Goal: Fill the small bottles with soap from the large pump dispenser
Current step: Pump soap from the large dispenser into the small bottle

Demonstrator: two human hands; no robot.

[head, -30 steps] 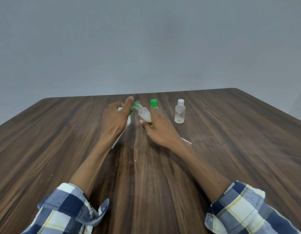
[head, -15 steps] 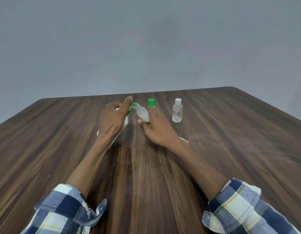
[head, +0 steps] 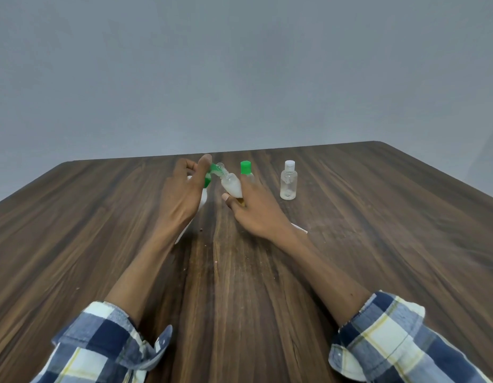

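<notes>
Two plaid sleeves (head: pixel 107 346), soft woven cloth in blue, white and yellow, frame the near edge of the head view, over a dark wood-grain table (head: pixel 378 230) with a matt, faintly dusty surface and a few crumbs.

Left hand (head: pixel 181 197) rests on the large pump dispenser (head: pixel 203 200), thumb lying on the green pump head (head: pixel 209 175); white rounded body mostly hidden behind the hand.

Right hand (head: pixel 256 211) grips a small bottle (head: pixel 232 185), tilted, open neck held at the green nozzle. Bottle: clear soft plastic, tapering shoulders, cloudy white contents.

Risks, as judged:
- neck is narrow; if the tilt drifts off the nozzle, soap runs onto the table;
- a hard pump stroke may overshoot or splash;
- soap on fingers could make the smooth plastic slip.

Just behind the right hand stands a green-capped bottle (head: pixel 246 170). Farther right, apart, a clear bottle (head: pixel 288 183) with white cap stands upright, apparently empty. Plain grey wall beyond.
</notes>
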